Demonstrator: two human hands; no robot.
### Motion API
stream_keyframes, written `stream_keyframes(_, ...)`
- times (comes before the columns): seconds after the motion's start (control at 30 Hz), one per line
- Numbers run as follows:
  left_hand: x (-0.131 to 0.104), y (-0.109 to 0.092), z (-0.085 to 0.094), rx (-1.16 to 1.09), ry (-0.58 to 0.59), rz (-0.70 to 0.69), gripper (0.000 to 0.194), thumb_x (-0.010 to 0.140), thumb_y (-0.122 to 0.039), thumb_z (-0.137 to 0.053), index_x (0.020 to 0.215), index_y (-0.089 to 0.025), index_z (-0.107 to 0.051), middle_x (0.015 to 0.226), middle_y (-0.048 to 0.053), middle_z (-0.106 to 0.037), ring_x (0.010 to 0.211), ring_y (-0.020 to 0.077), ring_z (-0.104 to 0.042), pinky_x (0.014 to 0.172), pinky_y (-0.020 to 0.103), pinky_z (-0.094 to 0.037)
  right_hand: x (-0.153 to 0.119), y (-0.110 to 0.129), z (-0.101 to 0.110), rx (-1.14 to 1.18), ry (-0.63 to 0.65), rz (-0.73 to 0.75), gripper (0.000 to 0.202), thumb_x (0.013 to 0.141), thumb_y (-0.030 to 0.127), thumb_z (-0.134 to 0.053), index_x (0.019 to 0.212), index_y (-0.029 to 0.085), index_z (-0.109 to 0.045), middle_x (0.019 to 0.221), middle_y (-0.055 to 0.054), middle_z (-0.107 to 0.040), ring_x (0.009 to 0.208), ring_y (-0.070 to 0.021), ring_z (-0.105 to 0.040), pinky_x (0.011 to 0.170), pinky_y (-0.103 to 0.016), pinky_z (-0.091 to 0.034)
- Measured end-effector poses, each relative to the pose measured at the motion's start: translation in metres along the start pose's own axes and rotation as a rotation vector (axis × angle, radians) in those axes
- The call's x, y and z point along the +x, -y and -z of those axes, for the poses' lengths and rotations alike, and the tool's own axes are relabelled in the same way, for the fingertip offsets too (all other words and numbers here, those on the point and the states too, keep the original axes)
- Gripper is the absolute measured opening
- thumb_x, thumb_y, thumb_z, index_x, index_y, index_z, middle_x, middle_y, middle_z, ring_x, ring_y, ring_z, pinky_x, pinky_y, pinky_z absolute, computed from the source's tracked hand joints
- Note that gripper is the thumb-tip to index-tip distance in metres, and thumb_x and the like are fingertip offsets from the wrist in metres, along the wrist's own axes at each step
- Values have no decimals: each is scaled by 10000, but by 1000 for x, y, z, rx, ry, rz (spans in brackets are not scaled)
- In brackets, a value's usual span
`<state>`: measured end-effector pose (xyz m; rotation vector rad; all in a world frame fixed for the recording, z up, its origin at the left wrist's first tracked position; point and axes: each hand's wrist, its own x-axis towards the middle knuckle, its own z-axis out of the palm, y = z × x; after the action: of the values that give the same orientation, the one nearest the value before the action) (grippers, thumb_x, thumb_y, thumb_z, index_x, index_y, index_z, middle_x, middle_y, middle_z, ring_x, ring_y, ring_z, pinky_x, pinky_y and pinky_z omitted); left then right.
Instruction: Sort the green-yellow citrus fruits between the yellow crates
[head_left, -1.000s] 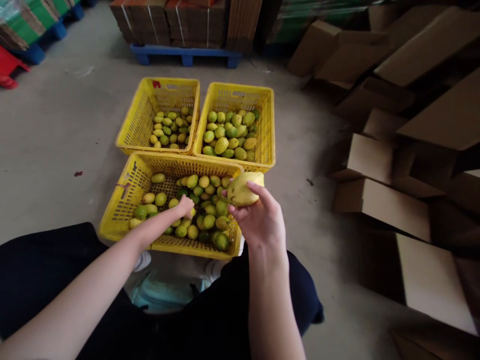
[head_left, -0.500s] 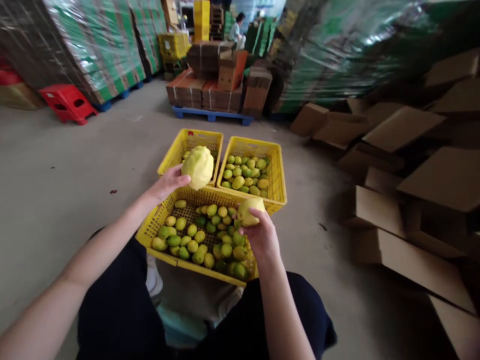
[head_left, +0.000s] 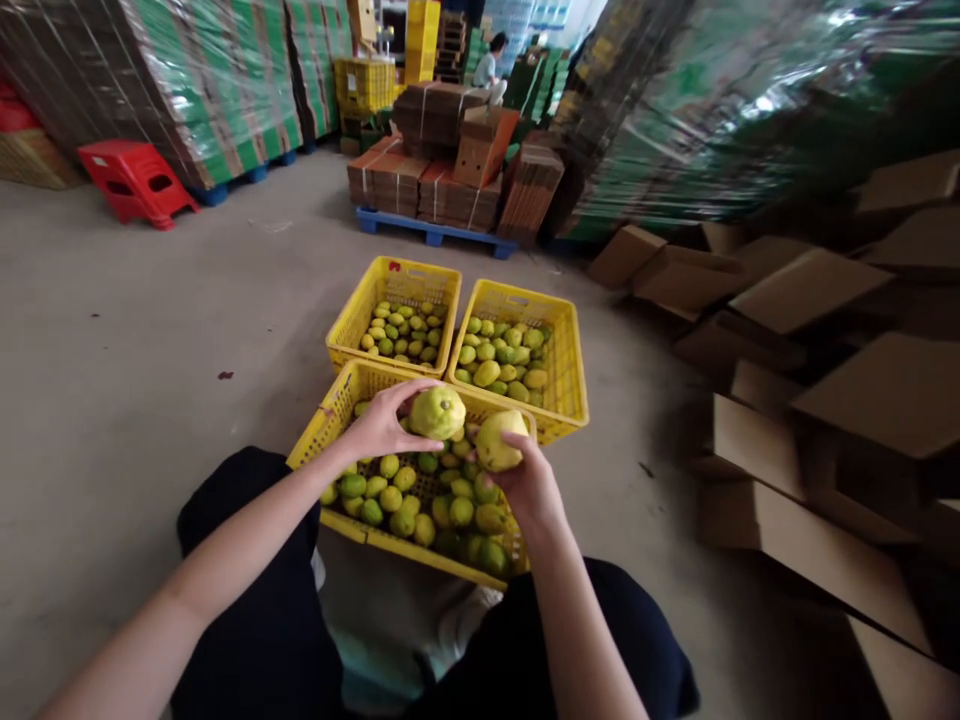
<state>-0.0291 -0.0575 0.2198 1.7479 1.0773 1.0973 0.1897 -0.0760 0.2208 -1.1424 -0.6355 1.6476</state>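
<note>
Over the near yellow crate (head_left: 304,447), my left hand (head_left: 386,422) holds a yellow-green fruit (head_left: 437,413) with its stem end facing me. Just right of it, my right hand (head_left: 529,480) grips a pale yellow fruit (head_left: 500,440). The two fruits are close together with a small gap between them. Beneath them, many green and yellow fruits (head_left: 390,498) lie in the near crate. Behind it stand a back left crate (head_left: 349,328) and a back right crate (head_left: 574,370), both holding smaller-looking fruits of the same kind.
Open cardboard boxes (head_left: 832,540) are piled along the right. A blue pallet (head_left: 435,235) with stacked flat cartons stands beyond the crates. At the left back is a red stool (head_left: 135,182). A person (head_left: 489,65) is in the far background.
My left hand has moved down and right with its fruit, from over the back left crate to beside my right hand. The fruit has turned. The view has shifted slightly.
</note>
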Motion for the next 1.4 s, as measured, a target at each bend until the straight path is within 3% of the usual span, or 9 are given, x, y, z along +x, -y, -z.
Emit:
stream_keyframes(0.13,-7,-11,-2,-39,16,21,724,607,-350,-866,1253,-190,-580,1268,133,-656,1165,293,-625,965,417,-514,2,5,-7,125,76,-31,346,689,518,-692,781,187,-653,654,-43,-696,532,-176,-636,376,-240,-445)
stream_keyframes(0.27,-11,-10,-5,-122,2,93,737,605,-355,-864,1257,-185,-565,1250,117,-661,1152,285,-633,975,411,-516,8,2,-4,295,-20,-78,248,709,431,-734,820,224,-656,708,-2,-713,601,-161,-655,443,-235,-498)
stream_keyframes(0.33,-11,-6,-7,-139,-24,120,740,598,-359,-867,1252,-184,-566,1256,116,-659,1144,286,-638,968,413,-522,10,-1,-2,329,7,-76,242,704,396,-760,858,234,-669,764,-3,-731,647,-169,-668,490,-253,-530)
stream_keyframes(0.47,-8,3,-11,-183,-48,170,784,585,-368,-875,1272,-170,-554,1245,129,-666,1117,291,-653,957,427,-528,11,-4,1,312,143,55,259,681,347,-773,901,247,-678,975,-27,-752,924,-228,-694,787,-363,-592)
stream_keyframes(0.6,-7,5,-10,-188,29,174,816,567,-381,-878,1283,-147,-565,1251,145,-664,1090,295,-660,955,436,-523,8,-10,-1,212,155,254,425,561,159,-783,941,288,-642,992,23,-734,1035,-241,-668,1016,-417,-491)
stream_keyframes(0.87,-15,-4,1,-223,98,159,843,512,-411,-891,1256,-129,-613,1264,157,-665,1167,328,-621,1007,443,-489,6,-11,0,-14,237,415,753,454,243,-915,1152,306,-641,1210,-19,-687,1124,-286,-636,994,-438,-515)
stream_keyframes(1.07,-19,-11,11,-219,71,124,757,527,-397,-879,1197,-129,-649,1201,127,-694,1130,309,-638,998,425,-499,6,-9,0,-132,269,491,744,462,190,-934,1154,289,-679,1223,-25,-696,1177,-273,-616,1028,-428,-505)
stream_keyframes(1.4,-20,-10,8,-168,68,120,751,540,-441,-868,1193,-139,-652,1192,123,-700,1122,317,-641,975,423,-514,-1,-4,-6,-87,230,424,700,469,104,-905,1112,291,-701,1191,-24,-708,1177,-271,-619,1051,-425,-483)
